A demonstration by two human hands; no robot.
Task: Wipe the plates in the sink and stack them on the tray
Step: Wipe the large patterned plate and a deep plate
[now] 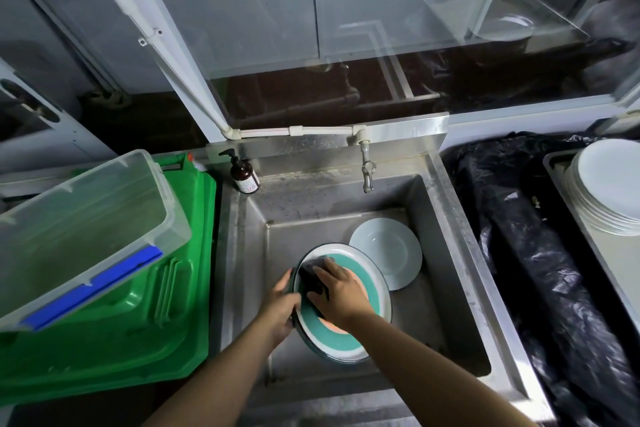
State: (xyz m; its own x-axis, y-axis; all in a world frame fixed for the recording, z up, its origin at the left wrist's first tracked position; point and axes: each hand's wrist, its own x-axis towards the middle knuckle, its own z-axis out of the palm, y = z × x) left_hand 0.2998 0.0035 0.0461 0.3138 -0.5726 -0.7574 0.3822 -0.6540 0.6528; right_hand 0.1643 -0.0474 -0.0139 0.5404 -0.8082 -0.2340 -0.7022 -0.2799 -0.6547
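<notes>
Round plate with white rim, teal band and pink centre (367, 291): tilted inside steel sink basin (446, 288), partly covered by dark wiping cloth (311, 276). Plain pale round plate (388, 251): leaning in basin behind it, partly overlapped. Stack of white round plates (609, 187): on metal tray (568, 215), right of sink.
</notes>
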